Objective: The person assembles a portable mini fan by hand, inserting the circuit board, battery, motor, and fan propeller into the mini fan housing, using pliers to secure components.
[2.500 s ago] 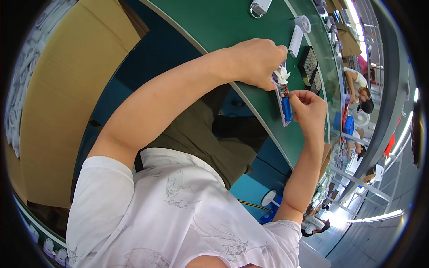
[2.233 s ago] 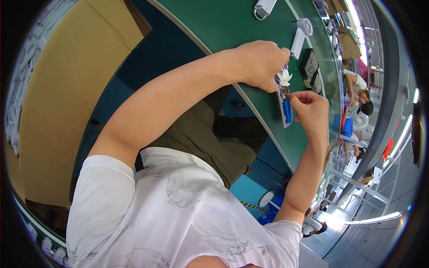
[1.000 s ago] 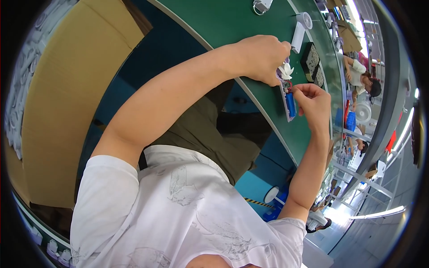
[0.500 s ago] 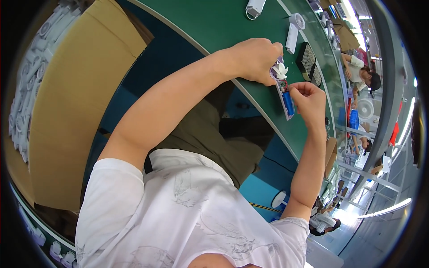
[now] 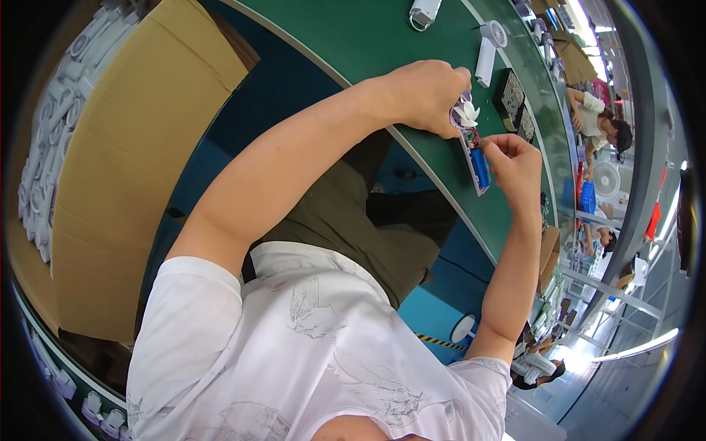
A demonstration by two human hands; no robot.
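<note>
Left hand holds fan, right hand perhaps wires.

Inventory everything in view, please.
Table: 1, green, ahead
Opened fan: 1, pale purple, over table
Blades: 1 set, white, in its head
Battery: 1, blue, in its handle
Wires: uncountable, partly red, between them
Second fan: 1, white, farther on table
Ringed object: 1, white, top edge
Parts tray: at least 1, black, right
Cardboard box: 1, brown, left
Fan pieces: many, white, in box
Co-workers: several, white tops, right background
Left fingers: bare, on fan head
Right fingers: bare, near wires
</note>
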